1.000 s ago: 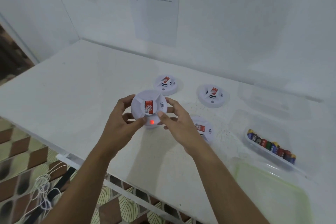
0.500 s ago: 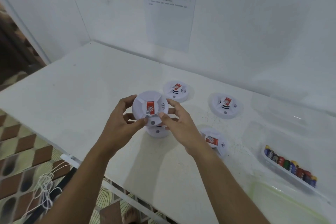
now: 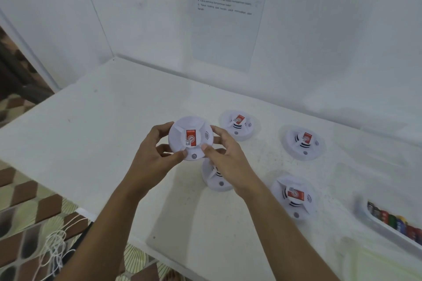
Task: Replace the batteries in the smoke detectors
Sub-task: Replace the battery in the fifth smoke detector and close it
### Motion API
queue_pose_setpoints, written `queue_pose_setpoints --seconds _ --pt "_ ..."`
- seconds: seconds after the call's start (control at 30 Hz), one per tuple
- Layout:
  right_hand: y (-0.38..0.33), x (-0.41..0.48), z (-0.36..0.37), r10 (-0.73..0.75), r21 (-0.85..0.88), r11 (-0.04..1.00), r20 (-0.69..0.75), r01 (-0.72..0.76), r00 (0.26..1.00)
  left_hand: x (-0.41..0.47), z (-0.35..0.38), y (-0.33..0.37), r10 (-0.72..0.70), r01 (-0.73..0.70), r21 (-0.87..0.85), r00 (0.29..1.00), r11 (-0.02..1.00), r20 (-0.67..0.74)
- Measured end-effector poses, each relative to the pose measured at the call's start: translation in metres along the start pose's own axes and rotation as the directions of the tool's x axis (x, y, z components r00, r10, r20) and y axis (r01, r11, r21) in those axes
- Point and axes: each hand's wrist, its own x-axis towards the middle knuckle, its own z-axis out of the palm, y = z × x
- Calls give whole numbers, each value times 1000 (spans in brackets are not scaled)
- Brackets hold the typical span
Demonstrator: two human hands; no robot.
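Your left hand [image 3: 152, 157] and right hand [image 3: 228, 159] hold the smoke detector [image 3: 190, 138] above the tabletop [image 3: 114, 132], fingers [image 3: 175, 157] curled round its rim. Its button [image 3: 194, 156] glowed red a second ago and is now dark, so I think the test is finished. Beyond lie four other detectors [image 3: 294, 198], and the batteries [image 3: 392, 221] at the right.
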Motion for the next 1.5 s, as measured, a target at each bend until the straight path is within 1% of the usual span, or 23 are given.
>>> queue_pose_setpoints --seconds 0.23,0.47,0.6,0.67,0.77,0.9,0.97,1.03,1.13,1.23,1.33,1.5 --pt "-5 16 25 9 27 1000 -46 -8 999 20 -24 -7 -7 7 2 999 1000 52" --pt "-9 29 48 5 0 1000 -99 -5 995 37 -47 -14 -11 11 2 996 1000 85" --pt "-10 34 56 -3 -19 1000 -133 0 991 44 -52 -21 -33 32 30 998 999 47" --pt "-11 36 60 -13 -19 1000 -140 11 990 48 -53 -22 -11 11 45 1000 999 14" --pt "-13 40 66 -23 -43 999 -163 16 986 57 -55 -21 12 -12 71 1000 997 4" --pt "-16 49 69 38 -79 995 -224 -57 974 70 -56 -25 8 -9 103 1000 995 14" --pt "-16 57 69 21 -153 986 -249 -61 968 77 -56 -27 15 -19 139 999 990 31" --pt "-16 65 69 13 -268 960 -252 -82 968 85 -54 -30 9 -18 195 999 981 49" --pt "-14 79 69 43 -474 866 -249 -160 967 94 -52 -35 -9 -14 317 997 948 70" --pt "-11 90 69 56 -611 764 -257 -207 965 100 -51 -39 -14 -23 436 997 900 81" --pt "-7 98 71 60 -680 697 -259 -226 964 102 -49 -45 -46 -7 459 993 888 104" --pt "-3 99 75 80 -682 689 -266 -246 961 101 -49 -52 -20 -28 463 995 886 99"
